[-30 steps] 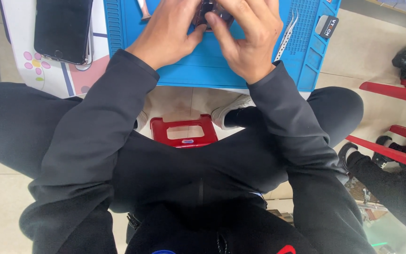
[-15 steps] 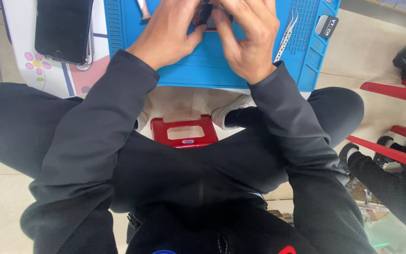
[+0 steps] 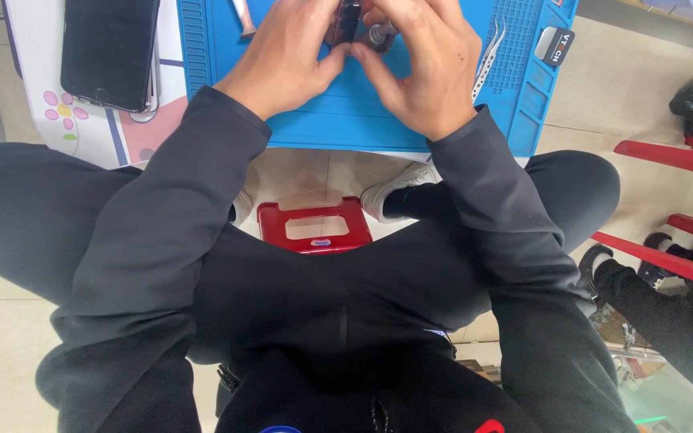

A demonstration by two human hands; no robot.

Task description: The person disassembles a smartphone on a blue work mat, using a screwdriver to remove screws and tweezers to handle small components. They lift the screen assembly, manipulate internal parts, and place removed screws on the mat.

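Where both hands (image 3: 362, 60) pinch it, a small dark device (image 3: 346, 20), upright, mostly hidden.

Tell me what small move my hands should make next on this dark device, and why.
Probably lower the dark device onto the blue mat. Both the left hand and right hand pinch it above the mat, so neither is free for the tweezers alongside.

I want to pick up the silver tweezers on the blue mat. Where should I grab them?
Pinch the tweezers at their middle, across the two thin arms, coming from the right. They lie flat on the blue mat with the right hand close on their left, so that side is crowded.
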